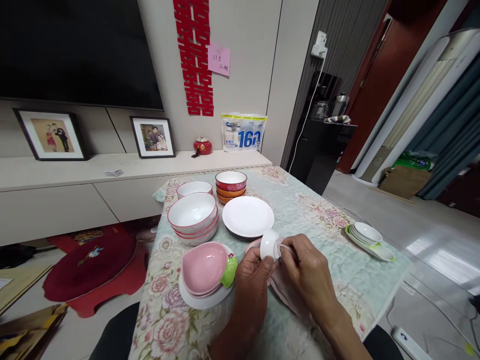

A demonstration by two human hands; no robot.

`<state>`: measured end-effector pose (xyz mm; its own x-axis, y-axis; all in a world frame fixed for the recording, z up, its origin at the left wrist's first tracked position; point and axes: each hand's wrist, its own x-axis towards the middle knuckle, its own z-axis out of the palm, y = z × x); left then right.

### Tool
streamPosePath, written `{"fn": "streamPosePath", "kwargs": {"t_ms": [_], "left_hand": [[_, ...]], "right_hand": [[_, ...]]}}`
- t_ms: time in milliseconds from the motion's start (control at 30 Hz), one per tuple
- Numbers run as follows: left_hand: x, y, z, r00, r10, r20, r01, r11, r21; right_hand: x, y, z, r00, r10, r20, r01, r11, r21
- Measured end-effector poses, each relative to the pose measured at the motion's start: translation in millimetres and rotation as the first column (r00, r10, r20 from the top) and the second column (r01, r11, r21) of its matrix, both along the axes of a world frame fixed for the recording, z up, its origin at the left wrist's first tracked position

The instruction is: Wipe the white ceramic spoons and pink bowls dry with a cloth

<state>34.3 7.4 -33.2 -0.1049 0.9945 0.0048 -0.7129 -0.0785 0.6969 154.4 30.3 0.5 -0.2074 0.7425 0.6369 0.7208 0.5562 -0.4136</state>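
Near the front of the table my left hand (pixel 255 275) grips a small white rounded ceramic piece (pixel 268 244); whether it is a cup or a spoon's bowl I cannot tell. My right hand (pixel 305 262) pinches a pale pinkish cloth (pixel 287 292) against its right side, and the cloth hangs down below both hands. Left of them, pink leaf-shaped bowls (pixel 204 267) with a green leaf handle (pixel 229 271) rest on a white plate (pixel 204 302). Just beyond the hands lies a stack of plates, a white plate (pixel 248 216) on top. A pink rim partly shows behind the left hand.
White red-rimmed bowls (pixel 193 215) are stacked at the left, with another white bowl (pixel 195 188) behind. Red and orange bowls (pixel 231 186) stand at the back. Several small white dishes (pixel 367 232) sit on a leaf-shaped plate at the right edge of the floral tablecloth (pixel 318 235).
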Motion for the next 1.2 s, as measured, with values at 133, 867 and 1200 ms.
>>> {"fn": "streamPosePath", "kwargs": {"t_ms": [133,867,1200], "left_hand": [[-1,1,0.9,1.0,0.003,0.025,-0.003,1.0,-0.001],[0,-6,12.9,0.997,-0.073,0.03,0.074,0.997,-0.032],[-1,1,4.7,0.977,-0.072,0.198,0.085,0.995,-0.055]], "right_hand": [[-1,-7,6,0.991,0.136,0.0,-0.136,0.987,-0.084],[19,29,-12,0.93,-0.042,-0.364,-0.031,0.981,-0.191],[22,16,0,0.488,-0.054,-0.871,-0.76,0.465,-0.454]]}}
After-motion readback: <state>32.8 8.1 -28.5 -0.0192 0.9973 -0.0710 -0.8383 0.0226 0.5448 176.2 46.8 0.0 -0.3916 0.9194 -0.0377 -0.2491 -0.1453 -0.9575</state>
